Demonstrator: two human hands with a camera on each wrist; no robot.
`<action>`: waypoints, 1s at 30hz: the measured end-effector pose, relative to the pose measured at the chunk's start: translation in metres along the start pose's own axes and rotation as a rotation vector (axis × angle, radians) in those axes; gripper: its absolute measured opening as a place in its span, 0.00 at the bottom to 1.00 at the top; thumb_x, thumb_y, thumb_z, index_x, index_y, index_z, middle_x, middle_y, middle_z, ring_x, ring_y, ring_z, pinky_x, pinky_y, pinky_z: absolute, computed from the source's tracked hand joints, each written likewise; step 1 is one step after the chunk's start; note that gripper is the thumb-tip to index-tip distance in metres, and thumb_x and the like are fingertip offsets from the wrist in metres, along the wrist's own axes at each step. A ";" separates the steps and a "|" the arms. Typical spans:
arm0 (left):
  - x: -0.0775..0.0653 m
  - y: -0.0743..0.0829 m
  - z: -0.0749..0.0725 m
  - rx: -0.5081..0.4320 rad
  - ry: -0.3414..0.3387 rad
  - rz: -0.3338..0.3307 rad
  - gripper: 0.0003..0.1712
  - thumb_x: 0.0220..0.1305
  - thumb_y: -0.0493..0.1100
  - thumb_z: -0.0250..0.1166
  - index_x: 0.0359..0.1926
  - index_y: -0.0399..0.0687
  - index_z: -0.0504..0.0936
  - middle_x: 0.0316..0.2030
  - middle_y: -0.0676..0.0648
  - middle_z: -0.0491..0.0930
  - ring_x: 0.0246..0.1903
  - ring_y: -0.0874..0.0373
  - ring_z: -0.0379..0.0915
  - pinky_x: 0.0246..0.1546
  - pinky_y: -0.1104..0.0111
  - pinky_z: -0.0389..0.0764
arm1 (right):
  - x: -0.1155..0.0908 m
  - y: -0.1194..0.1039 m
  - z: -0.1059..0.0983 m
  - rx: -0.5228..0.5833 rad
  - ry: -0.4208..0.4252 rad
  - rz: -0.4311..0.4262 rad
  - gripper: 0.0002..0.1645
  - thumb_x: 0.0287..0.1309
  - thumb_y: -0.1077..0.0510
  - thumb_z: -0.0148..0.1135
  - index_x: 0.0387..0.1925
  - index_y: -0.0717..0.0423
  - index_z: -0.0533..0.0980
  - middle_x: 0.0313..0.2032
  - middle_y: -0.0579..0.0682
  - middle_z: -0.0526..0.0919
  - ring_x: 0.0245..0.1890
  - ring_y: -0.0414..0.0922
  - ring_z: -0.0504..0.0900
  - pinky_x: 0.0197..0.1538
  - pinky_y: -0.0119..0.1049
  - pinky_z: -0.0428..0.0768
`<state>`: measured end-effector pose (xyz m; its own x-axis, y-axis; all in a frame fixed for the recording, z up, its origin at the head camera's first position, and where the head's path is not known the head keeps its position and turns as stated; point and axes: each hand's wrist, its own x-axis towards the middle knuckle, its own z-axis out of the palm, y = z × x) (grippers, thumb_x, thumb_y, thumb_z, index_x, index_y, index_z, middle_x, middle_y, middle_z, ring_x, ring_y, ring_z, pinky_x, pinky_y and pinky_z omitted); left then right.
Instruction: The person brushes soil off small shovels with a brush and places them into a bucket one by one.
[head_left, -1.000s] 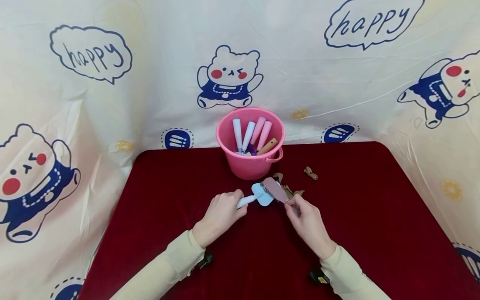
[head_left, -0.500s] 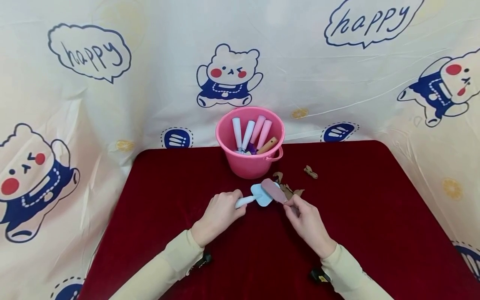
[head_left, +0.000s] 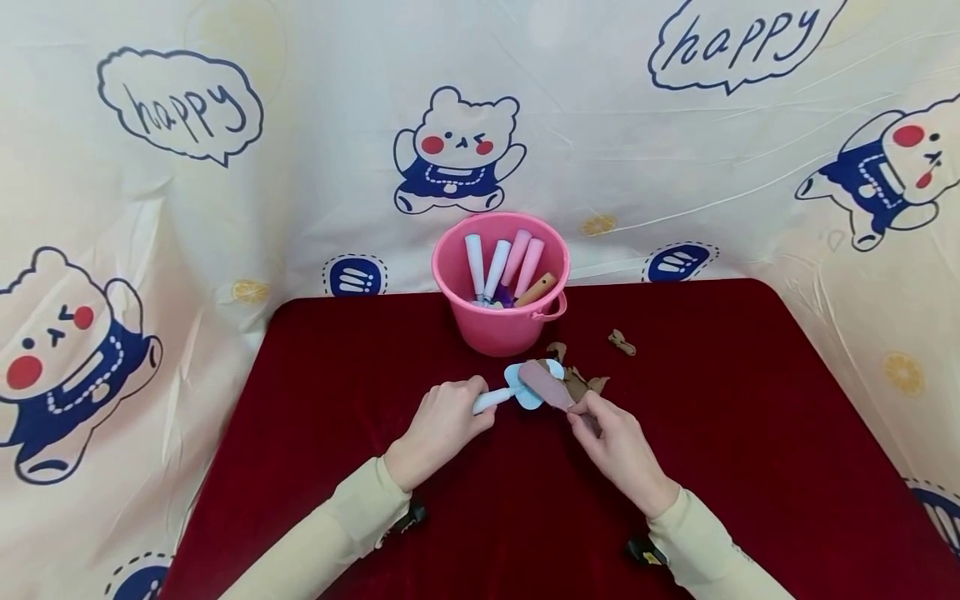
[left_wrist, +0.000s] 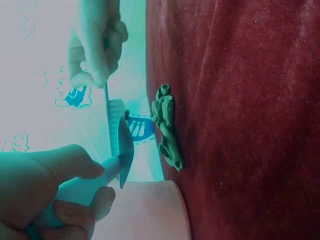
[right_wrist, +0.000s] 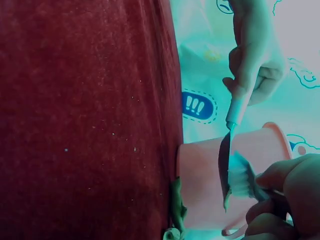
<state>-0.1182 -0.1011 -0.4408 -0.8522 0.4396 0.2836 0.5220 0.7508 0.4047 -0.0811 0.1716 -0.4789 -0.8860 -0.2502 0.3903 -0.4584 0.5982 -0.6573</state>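
My left hand [head_left: 437,429] grips the handle of a light blue toy shovel [head_left: 529,398], its blade held above the table. Between its thumb and fingers, my right hand [head_left: 618,454] pinches a flat mauve brush [head_left: 546,383]. In the right wrist view the brush's pale bristles [right_wrist: 241,181] point at the shovel blade, and a small leaf-like scrap hangs at the blade's tip. Curled brown pieces like dry leaves [head_left: 576,383] lie on the cloth just beyond the brush. The left wrist view shows those curled pieces [left_wrist: 167,125] lying below both tools.
A pink bucket [head_left: 498,333] stands behind the hands, holding several tools with white, pink and wooden handles. One separate brown curled piece [head_left: 622,342] lies right of it. Dark red cloth [head_left: 750,433] covers the table; a printed curtain [head_left: 600,150] hangs close behind.
The brush has made small moves over the shovel blade and now lies slightly lower and further left on it. A brown bit shows at the blade's far edge. Both hands stay nearly in place.
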 end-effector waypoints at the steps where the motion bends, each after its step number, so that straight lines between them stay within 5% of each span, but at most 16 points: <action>1: 0.000 0.000 0.000 -0.001 0.001 0.003 0.10 0.60 0.37 0.74 0.31 0.44 0.78 0.18 0.54 0.70 0.14 0.64 0.62 0.14 0.73 0.67 | 0.000 0.001 -0.001 -0.015 0.016 0.005 0.09 0.65 0.68 0.67 0.38 0.51 0.79 0.30 0.39 0.80 0.23 0.31 0.69 0.27 0.27 0.73; 8: -0.003 -0.003 0.001 0.003 -0.012 -0.022 0.11 0.60 0.37 0.74 0.31 0.45 0.78 0.19 0.54 0.71 0.14 0.64 0.62 0.15 0.73 0.67 | 0.002 0.003 -0.001 -0.028 0.058 0.013 0.09 0.65 0.69 0.66 0.39 0.52 0.79 0.29 0.39 0.77 0.22 0.32 0.67 0.26 0.27 0.71; 15: -0.001 0.000 0.003 -0.009 0.008 -0.013 0.12 0.61 0.38 0.74 0.31 0.45 0.77 0.19 0.54 0.71 0.14 0.63 0.63 0.15 0.73 0.68 | 0.000 0.000 0.004 0.097 -0.022 -0.030 0.09 0.65 0.69 0.67 0.40 0.54 0.79 0.30 0.41 0.81 0.24 0.32 0.69 0.28 0.27 0.74; 25: 0.000 0.002 0.002 -0.017 -0.010 -0.012 0.11 0.61 0.38 0.74 0.31 0.44 0.77 0.19 0.54 0.70 0.14 0.64 0.61 0.14 0.74 0.66 | 0.000 0.001 -0.001 0.041 0.025 0.061 0.10 0.66 0.67 0.66 0.40 0.49 0.79 0.28 0.38 0.76 0.22 0.33 0.67 0.26 0.28 0.71; 30: 0.001 0.004 0.004 -0.009 -0.020 -0.006 0.11 0.62 0.38 0.74 0.31 0.45 0.77 0.20 0.54 0.72 0.14 0.64 0.64 0.15 0.74 0.69 | 0.002 -0.003 0.001 0.143 -0.058 0.046 0.10 0.67 0.68 0.67 0.41 0.50 0.79 0.29 0.42 0.82 0.22 0.32 0.69 0.27 0.28 0.73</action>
<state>-0.1171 -0.0957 -0.4422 -0.8556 0.4451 0.2642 0.5174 0.7491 0.4137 -0.0811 0.1684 -0.4771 -0.9069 -0.2714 0.3224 -0.4189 0.4969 -0.7600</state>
